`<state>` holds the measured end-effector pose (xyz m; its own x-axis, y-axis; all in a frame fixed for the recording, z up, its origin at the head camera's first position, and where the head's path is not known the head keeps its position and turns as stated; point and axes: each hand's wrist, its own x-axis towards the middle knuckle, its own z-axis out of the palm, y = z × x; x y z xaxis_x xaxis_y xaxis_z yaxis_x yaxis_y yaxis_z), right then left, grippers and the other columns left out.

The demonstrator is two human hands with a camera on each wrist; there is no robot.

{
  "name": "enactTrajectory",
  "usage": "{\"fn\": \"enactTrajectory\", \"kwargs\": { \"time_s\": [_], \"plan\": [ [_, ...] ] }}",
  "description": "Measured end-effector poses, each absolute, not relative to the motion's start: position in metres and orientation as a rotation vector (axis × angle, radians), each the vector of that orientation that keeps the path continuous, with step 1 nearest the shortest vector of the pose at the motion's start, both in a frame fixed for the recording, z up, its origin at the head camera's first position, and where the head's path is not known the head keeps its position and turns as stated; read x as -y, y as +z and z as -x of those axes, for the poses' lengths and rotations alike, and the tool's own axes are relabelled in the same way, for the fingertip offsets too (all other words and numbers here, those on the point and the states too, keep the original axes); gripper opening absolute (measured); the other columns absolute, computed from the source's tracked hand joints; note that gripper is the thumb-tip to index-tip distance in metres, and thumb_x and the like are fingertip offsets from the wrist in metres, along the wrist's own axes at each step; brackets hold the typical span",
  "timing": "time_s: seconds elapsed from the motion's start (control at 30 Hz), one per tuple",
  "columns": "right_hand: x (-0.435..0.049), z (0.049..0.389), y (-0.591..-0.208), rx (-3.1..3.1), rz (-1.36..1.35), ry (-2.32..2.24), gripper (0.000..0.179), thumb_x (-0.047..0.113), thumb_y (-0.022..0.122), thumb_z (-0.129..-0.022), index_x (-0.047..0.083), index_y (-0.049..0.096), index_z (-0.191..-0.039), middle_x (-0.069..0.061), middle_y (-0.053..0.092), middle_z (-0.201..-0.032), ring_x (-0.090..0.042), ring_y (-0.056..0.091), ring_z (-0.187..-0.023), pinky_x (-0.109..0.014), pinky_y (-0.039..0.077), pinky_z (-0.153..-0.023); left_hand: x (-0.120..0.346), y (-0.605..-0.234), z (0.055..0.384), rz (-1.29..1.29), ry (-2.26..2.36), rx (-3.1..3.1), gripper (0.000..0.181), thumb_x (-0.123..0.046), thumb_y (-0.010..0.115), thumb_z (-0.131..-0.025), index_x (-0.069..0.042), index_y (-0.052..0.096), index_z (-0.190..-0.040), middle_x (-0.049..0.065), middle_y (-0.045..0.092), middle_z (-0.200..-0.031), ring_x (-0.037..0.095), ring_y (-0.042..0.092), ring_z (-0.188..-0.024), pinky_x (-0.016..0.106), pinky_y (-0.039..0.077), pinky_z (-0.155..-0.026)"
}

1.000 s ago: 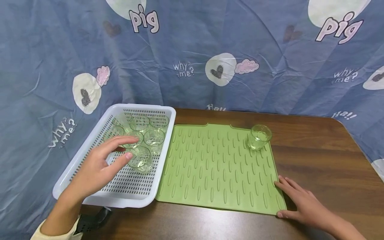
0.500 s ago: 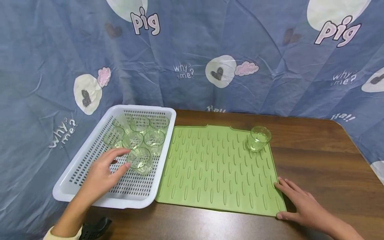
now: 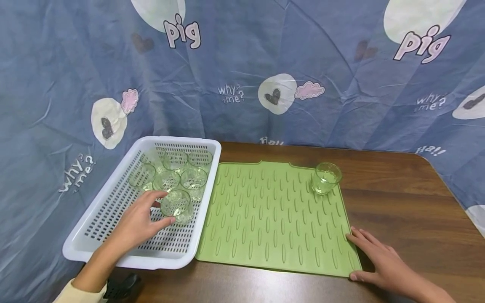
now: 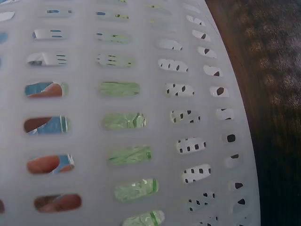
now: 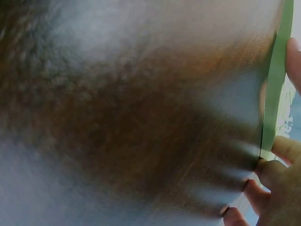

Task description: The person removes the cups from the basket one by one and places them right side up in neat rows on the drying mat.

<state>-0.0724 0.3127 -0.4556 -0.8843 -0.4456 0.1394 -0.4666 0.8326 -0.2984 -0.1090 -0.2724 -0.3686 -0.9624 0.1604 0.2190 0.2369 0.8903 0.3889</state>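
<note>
In the head view, my left hand [image 3: 138, 221] reaches into a white perforated basket [image 3: 155, 264], thumb and fingers spread about the near-left side of the closest glass [image 3: 176, 206]. Whether they press on it is unclear. Behind stand several more clear greenish glasses, such as one glass [image 3: 194, 180] by the right wall. Slots of the basket show fingers [image 4: 44, 164] in the left wrist view. My right hand [image 3: 384, 263] rests, fingers spread, at the near right corner of a green ridged mat [image 3: 280, 219]; the right wrist view has fingers [image 5: 284, 148] along its edge.
One glass [image 3: 326, 179] stands upright at the mat's far right corner. The mat lies right beside the basket on a brown wooden table [image 3: 401, 193]. A blue printed cloth [image 3: 235, 63] hangs behind the table. A black object [image 3: 123, 288] is by the left wrist.
My left hand has come down and toward the nearest glass; its thumb has moved to the glass's near side. The right hand stays at the mat corner. The head view has shifted slightly.
</note>
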Motion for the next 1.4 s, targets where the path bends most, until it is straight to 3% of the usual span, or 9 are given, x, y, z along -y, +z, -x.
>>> {"fn": "enactTrajectory", "kwargs": {
  "time_s": [0.27, 0.43, 0.57, 0.73, 1.0, 1.4],
  "plan": [
    [-0.313, 0.069, -0.456, 2.963, -0.725, 0.504, 0.091, 0.054, 0.084, -0.065, 0.013, 0.053, -0.140, -0.006, 0.043, -0.157, 0.027, -0.010, -0.136, -0.068, 0.046, -0.076, 0.271, -0.369, 0.115, 0.340, -0.721, 2.949, 0.080, -0.033, 0.088, -0.071, 0.002, 0.053, -0.134, 0.023, 0.058, -0.121, 0.029, 0.065, -0.094, 0.042, 0.058, -0.074],
    [-0.314, 0.067, -0.458, 2.928, -0.740, 0.493, 0.090, 0.052, 0.085, -0.065, 0.012, 0.053, -0.139, 0.010, 0.031, -0.161, 0.026, -0.008, -0.138, -0.064, 0.047, -0.075, 0.270, -0.372, 0.120, 0.383, -0.723, 2.949, 0.084, -0.030, 0.090, -0.068, 0.001, 0.051, -0.136, 0.024, 0.056, -0.127, 0.028, 0.065, -0.093, 0.043, 0.056, -0.073],
    [-0.315, 0.066, -0.459, 2.918, -0.726, 0.486, 0.091, 0.051, 0.086, -0.064, 0.013, 0.053, -0.139, 0.020, 0.023, -0.161, 0.025, -0.007, -0.139, -0.063, 0.047, -0.075, 0.267, -0.374, 0.125, 0.414, -0.725, 2.972, 0.085, -0.029, 0.089, -0.069, 0.000, 0.048, -0.139, 0.023, 0.057, -0.131, 0.031, 0.064, -0.099, 0.052, 0.055, -0.078],
    [-0.317, 0.063, -0.459, 2.951, -0.711, 0.497, 0.090, 0.051, 0.085, -0.065, 0.013, 0.052, -0.140, 0.016, 0.027, -0.160, 0.027, -0.009, -0.137, -0.063, 0.047, -0.075, 0.263, -0.377, 0.130, 0.386, -0.836, 3.027, 0.087, -0.029, 0.088, -0.071, 0.001, 0.046, -0.141, 0.024, 0.057, -0.130, 0.038, 0.061, -0.108, 0.059, 0.052, -0.087],
    [-0.315, 0.065, -0.457, 2.962, -0.702, 0.489, 0.090, 0.052, 0.085, -0.066, 0.014, 0.052, -0.141, 0.014, 0.029, -0.160, 0.027, -0.009, -0.137, -0.060, 0.047, -0.077, 0.264, -0.379, 0.132, 0.367, -1.070, 3.094, 0.094, -0.025, 0.087, -0.073, 0.001, 0.036, -0.147, 0.030, 0.052, -0.139, 0.045, 0.061, -0.115, 0.057, 0.055, -0.088],
    [-0.311, 0.071, -0.455, 2.995, -0.694, 0.541, 0.090, 0.053, 0.083, -0.068, 0.015, 0.051, -0.142, 0.004, 0.035, -0.161, 0.029, -0.009, -0.135, -0.066, 0.046, -0.077, 0.266, -0.379, 0.126, 0.341, -1.021, 3.133, 0.097, -0.030, 0.087, -0.072, -0.001, 0.035, -0.148, 0.026, 0.059, -0.134, 0.042, 0.064, -0.112, 0.059, 0.054, -0.087]
  ]
}}
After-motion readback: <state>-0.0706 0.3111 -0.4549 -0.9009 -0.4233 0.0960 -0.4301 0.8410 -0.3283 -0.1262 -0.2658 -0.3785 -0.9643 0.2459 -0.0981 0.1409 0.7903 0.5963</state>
